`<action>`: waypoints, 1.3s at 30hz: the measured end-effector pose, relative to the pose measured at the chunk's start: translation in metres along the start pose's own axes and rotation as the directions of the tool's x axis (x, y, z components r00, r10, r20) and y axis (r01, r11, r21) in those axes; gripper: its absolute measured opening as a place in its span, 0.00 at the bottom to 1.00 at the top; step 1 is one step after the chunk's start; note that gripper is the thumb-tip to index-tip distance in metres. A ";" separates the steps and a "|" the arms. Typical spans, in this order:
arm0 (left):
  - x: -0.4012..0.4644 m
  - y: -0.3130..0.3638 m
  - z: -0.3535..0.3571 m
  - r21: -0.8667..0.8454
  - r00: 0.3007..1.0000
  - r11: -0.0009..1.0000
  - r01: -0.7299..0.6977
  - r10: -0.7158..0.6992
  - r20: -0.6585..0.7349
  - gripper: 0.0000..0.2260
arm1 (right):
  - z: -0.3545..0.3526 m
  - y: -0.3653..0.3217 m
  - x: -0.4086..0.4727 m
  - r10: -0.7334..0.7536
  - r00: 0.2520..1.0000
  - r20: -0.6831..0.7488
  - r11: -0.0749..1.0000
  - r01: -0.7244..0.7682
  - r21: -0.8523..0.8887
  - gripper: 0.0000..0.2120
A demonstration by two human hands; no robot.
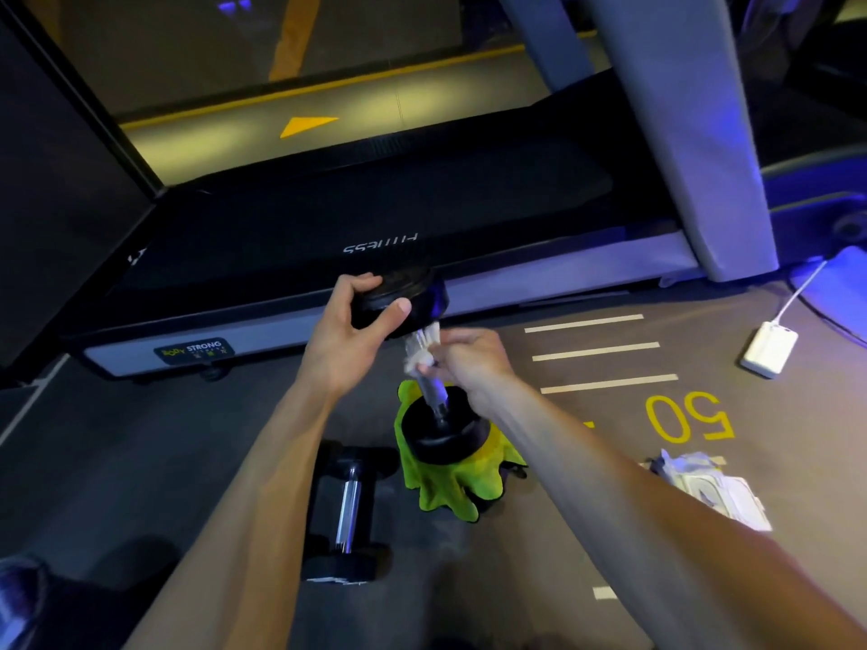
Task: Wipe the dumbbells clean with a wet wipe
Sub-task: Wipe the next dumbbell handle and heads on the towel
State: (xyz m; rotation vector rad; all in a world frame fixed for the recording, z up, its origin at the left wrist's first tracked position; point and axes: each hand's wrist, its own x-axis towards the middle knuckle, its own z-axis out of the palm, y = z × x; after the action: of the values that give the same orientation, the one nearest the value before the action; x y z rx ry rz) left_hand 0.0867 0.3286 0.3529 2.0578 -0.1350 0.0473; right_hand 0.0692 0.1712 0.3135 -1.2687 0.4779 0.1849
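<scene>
A black dumbbell (441, 433) stands on end, its lower head resting on a green cloth (450, 485) on the floor. My left hand (347, 335) grips the upper head from the left side. My right hand (469, 363) pinches a crumpled white wet wipe (422, 347) wrapped around the top of the metal handle, just under the upper head. A second dumbbell (345, 513) with a chrome handle lies flat on the floor to the left of the cloth, untouched.
A treadmill (375, 218) runs across the view just behind the dumbbell, its grey upright (694, 133) at the right. A pack of wipes (708, 490) lies on the floor at right. A white power adapter (769, 349) with cable sits further right.
</scene>
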 end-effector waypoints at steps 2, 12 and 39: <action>0.001 0.000 0.001 -0.002 1.000 1.000 -0.003 0.003 0.005 0.15 | 0.005 -0.010 0.004 -0.033 0.999 0.017 0.988 0.030 0.151 0.10; 0.003 -0.002 -0.006 -0.020 1.000 1.000 0.000 -0.001 -0.020 0.13 | 0.018 -0.012 0.003 -0.003 0.999 0.047 0.975 -0.008 0.224 0.08; -0.027 0.015 0.000 -0.002 0.996 0.996 -0.090 0.090 -0.021 0.19 | -0.024 0.013 -0.016 -0.130 0.986 -0.104 0.707 0.019 -0.707 0.10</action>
State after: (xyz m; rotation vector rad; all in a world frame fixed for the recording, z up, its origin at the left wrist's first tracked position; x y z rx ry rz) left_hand 0.0582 0.3237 0.3632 2.0468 -0.2144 0.1239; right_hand 0.0445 0.1540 0.3041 -2.0757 0.4976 0.2158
